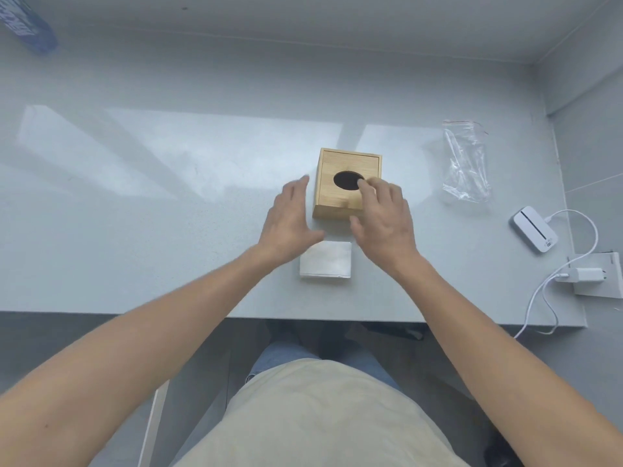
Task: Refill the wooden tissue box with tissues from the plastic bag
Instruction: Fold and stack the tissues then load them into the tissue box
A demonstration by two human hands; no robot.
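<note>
A square wooden tissue box [340, 163] with a dark oval hole in its lid stands in the middle of the grey table. A stack of white tissues [328, 259] lies flat just in front of it. An empty-looking clear plastic bag [467, 161] lies to the right of the box. My left hand [290, 220] hovers open to the left of the box, fingers spread, apart from it. My right hand [382, 219] covers the box's front right corner with its fingertips at the edge of the hole. It holds nothing I can see.
A white rectangular device [534, 229] with a cable lies at the right, near a white charger [588, 274] on a socket plate. A blue packet [27, 23] sits at the far left corner. The table's front edge [168, 313] runs just above my lap.
</note>
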